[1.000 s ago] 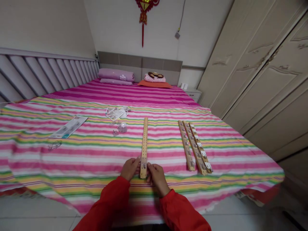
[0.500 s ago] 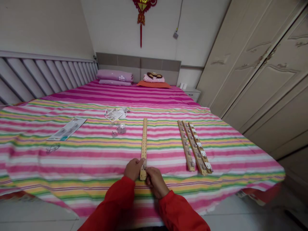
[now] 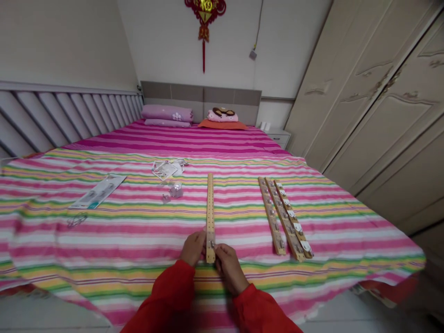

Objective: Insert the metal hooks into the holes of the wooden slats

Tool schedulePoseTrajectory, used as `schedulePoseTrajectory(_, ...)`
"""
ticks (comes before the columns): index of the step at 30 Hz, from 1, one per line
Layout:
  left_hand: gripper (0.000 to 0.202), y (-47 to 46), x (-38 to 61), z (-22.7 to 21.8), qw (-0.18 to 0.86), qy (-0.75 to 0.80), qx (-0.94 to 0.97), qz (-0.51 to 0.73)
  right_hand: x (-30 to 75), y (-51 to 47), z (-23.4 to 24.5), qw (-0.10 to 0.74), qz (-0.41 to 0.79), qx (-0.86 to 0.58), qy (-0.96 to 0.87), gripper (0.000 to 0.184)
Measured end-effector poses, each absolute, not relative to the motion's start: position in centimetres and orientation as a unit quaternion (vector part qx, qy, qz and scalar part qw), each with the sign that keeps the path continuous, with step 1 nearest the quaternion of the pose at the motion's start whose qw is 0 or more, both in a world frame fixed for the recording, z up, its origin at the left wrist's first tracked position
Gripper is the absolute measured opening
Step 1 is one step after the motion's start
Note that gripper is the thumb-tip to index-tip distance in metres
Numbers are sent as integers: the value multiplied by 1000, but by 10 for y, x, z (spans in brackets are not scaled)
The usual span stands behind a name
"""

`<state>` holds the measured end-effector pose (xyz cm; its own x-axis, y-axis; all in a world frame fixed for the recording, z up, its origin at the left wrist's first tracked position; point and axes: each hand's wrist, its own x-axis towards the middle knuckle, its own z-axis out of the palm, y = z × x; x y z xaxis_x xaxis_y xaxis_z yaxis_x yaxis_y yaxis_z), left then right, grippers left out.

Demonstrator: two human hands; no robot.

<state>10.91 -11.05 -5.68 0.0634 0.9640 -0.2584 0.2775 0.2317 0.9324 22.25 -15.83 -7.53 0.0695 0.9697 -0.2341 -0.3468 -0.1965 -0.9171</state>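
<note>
A long light-wood strip with rows of small holes [image 3: 210,203] lies lengthwise in front of me on the striped cloth. Near its close end sits a clear adhesive hook [image 3: 211,239] with a small metal part. My left hand [image 3: 193,249] is closed on the strip's left edge, beside the hook. From the right, my right hand [image 3: 230,267] pinches the strip's edge by the hook, its curled lower fingers partly hidden. To the right rest three similar wooden strips [image 3: 272,215] fitted with rows of hooks, the rightmost having white backings.
Loose clear hooks [image 3: 175,189] lie left of the strip, with a heap of white-and-clear pieces [image 3: 169,168] behind. Further left are a flat hook package [image 3: 99,192] and a thin wire bundle [image 3: 77,219]. A wardrobe [image 3: 381,106] stands right; pillows [image 3: 167,113] lie at the headboard.
My left thumb has moved off the strip's top face to its left side, uncovering the clear hook. My right hand stays at the right edge. The view has shifted slightly.
</note>
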Motion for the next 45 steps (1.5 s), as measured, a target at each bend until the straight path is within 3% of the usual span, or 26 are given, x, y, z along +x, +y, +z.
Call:
schedulePoseTrajectory(6,39,-87,82,-46,452,589,559,368,229,-159,-83,476,624,-511,-350,50)
schedulePoseTrajectory(12,25,-21,22,-47,237,653,538,477,243,-158,-78,517,551,-532,-382,51)
schedulePoseTrajectory(17,56,27,-15,-57,66,710,547,437,254,-150,-72,547,533,-519,-384,48)
schedulePoseTrajectory(20,76,42,-22,-62,79,721,534,434,256,-148,-72,546,532,-520,-386,48)
schedulePoseTrajectory(22,77,48,-25,-63,105,719,523,445,256,-147,-72,542,538,-519,-384,48)
schedulePoseTrajectory(27,39,57,-30,-58,135,712,526,445,255,-145,-71,542,541,-519,-379,47)
schedulePoseTrajectory(34,15,52,-36,-45,129,695,560,432,258,-141,-62,548,538,-520,-374,50)
schedulePoseTrajectory(39,22,27,-36,-33,134,684,550,460,262,-139,-53,560,533,-517,-368,48)
schedulePoseTrajectory(45,34,-45,12,-17,223,640,526,514,245,-135,-38,559,552,-484,-386,45)
